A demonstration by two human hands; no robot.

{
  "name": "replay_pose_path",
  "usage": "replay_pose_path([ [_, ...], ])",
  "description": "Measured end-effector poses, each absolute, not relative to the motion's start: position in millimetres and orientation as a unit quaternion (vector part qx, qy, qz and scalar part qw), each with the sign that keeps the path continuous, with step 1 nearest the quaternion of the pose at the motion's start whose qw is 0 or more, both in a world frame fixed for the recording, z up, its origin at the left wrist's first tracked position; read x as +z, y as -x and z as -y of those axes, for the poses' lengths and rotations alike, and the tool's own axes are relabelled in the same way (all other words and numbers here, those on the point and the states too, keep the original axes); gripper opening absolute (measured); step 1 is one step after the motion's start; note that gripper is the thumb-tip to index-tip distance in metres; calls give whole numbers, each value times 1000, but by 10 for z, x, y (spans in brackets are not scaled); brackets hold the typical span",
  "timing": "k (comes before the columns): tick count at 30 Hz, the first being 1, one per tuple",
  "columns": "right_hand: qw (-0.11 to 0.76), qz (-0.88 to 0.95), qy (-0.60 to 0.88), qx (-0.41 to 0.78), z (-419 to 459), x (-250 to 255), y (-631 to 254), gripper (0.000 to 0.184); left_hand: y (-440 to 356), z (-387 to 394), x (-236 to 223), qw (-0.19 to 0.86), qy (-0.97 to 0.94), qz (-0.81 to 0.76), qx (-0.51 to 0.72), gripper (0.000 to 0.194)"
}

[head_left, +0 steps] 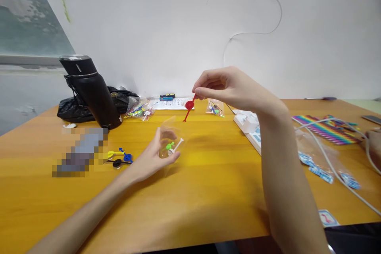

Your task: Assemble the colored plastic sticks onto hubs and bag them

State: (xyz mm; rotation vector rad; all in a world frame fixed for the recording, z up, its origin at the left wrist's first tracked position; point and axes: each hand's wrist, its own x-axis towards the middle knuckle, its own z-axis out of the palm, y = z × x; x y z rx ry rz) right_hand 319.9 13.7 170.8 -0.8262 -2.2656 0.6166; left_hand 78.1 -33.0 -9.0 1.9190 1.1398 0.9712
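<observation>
Pinched between the thumb and fingers of my right hand [218, 83] is a red plastic spinner arrow [189, 105], hanging tilted with its thin end down. Lower and to the left, my left hand [159, 149] is closed around a small clear plastic bag [168, 127]. Inside the bag show a green spinner arrow [169, 146] and a white one [178, 145]. The red arrow is just above the bag, apart from it. Left of my left hand lie a yellow arrow [111, 154], a blue arrow [127, 157] and a black arrow [117, 163] on the table.
A black thermos [95, 95] stands at the left before a black plastic bag [71, 109]. Filled clear bags [139, 109] and a screwdriver [167, 97] lie along the wall. On the right are a white box [248, 123], rainbow-coloured sticks [327, 127], a white cable [327, 162] and another person's hand [374, 147].
</observation>
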Motion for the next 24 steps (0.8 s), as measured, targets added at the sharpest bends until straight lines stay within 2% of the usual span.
replay_pose_path([
  [11,261,893,272,247,-116,1624,-2981,15,-838,356,-133,376,-719,-414,412,37],
  [18,109,924,237,280,-210,1443,-2811,17,-826,356,-107,362,-724,-428,402,42],
  [24,206,921,235,234,-126,1472,-2746,20,-837,373,-94,318,-740,-437,400,39],
])
